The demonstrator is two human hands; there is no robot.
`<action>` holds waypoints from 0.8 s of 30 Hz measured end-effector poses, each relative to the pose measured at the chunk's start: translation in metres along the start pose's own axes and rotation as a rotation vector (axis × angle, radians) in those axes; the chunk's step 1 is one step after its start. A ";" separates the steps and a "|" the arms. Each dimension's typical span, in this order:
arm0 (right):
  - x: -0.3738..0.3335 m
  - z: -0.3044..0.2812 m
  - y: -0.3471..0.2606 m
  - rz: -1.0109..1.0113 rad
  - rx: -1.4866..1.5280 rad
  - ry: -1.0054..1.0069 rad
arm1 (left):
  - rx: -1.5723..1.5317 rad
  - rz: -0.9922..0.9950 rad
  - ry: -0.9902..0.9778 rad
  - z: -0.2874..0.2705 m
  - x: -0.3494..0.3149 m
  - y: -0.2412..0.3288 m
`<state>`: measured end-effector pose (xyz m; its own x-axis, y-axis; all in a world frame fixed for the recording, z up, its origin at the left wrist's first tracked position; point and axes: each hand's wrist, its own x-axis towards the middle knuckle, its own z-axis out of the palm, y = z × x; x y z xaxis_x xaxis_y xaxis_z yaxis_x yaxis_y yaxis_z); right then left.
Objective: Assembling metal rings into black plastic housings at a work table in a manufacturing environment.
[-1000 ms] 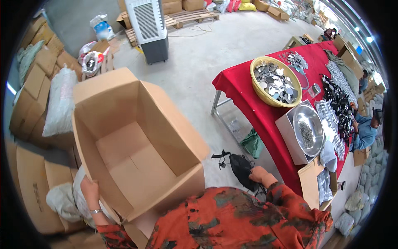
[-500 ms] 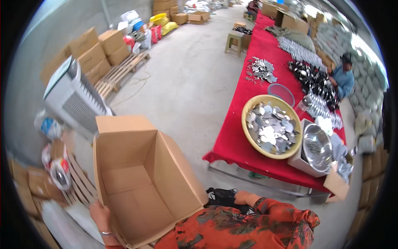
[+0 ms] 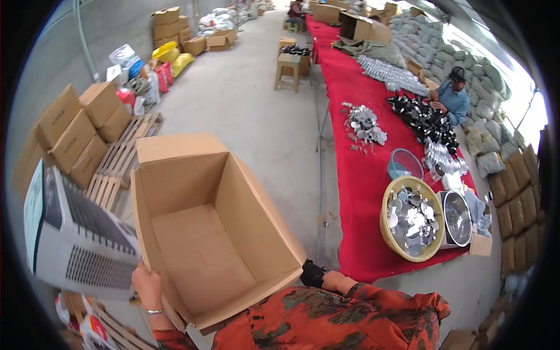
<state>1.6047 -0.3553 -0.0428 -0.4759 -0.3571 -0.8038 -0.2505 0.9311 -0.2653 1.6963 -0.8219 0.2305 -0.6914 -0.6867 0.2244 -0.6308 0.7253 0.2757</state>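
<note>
A large cardboard box, with its top open and nothing inside, is tilted in front of me. My left hand is closed around the box's left edge, and a bracelet circles that wrist. At the box's right corner, my right hand looks curled, its fingertips hidden. Just against it shows a black item that I cannot make out. To the right stands a long table with a red cloth. On it a yellow basin holds many shiny metal discs.
Left of the box stands a white air cooler, close to my left hand. Behind it are wooden pallets with cartons. A steel bowl and black parts lie on the table. A person sits beyond it; a stool stands farther off.
My view has turned and shifted; the table now lies farther right and the air cooler looms nearer on the left. The box stays in my left hand. Less of the black item shows.
</note>
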 end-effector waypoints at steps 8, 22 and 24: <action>0.052 -0.113 -0.060 0.133 0.203 0.135 | 0.057 0.144 -0.190 0.103 0.252 0.005; 0.301 -0.416 -0.032 0.160 0.205 0.076 | -0.060 -0.195 -0.141 0.273 0.635 -0.004; 0.335 -0.483 -0.033 0.143 0.181 0.073 | 1.344 0.455 -0.505 0.311 0.710 -0.094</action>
<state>1.0461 -0.5419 -0.0456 -0.5573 -0.2187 -0.8010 -0.0244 0.9686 -0.2475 1.1556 -1.3626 0.0731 -0.7801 -0.5111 -0.3607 0.0149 0.5613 -0.8275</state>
